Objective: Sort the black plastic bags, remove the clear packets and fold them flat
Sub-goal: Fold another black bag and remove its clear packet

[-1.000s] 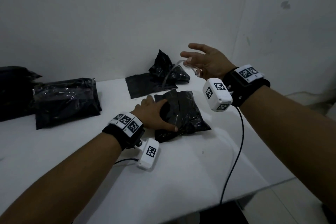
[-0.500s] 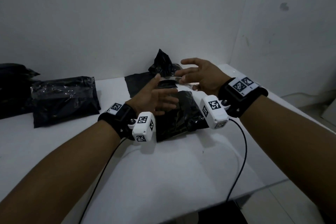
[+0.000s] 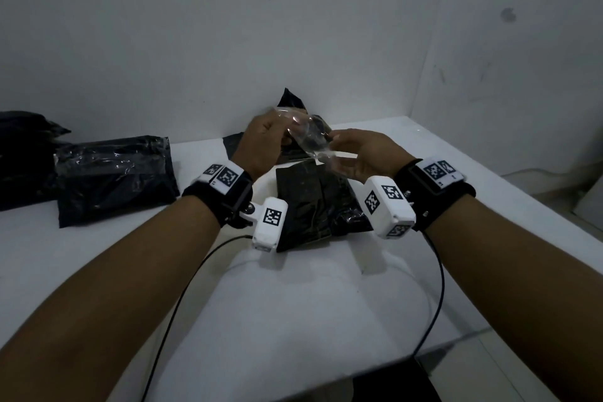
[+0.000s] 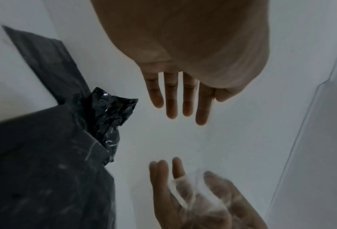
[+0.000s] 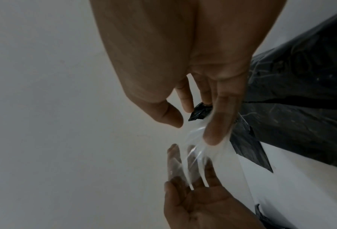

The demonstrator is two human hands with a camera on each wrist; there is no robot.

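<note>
A clear packet hangs in the air between my two hands, above a flat black bag on the white table. My right hand holds the packet's right side; the film drapes over its fingers and one fingertip presses into it. My left hand is at the packet's left side with its fingers straight and spread. Seen from the right wrist, those left fingers lie behind the clear packet. I cannot tell what is inside the packet.
Behind the hands a flat black bag and a crumpled one lie against the wall. A stack of wrapped black bags sits at the left, more beyond it. Table edges run front and right; wrist cables trail across the near table.
My left hand lifted off the black bag on the table and rose to meet the right. The right hand drew back from the far bags with the clear packet, now between both hands.
</note>
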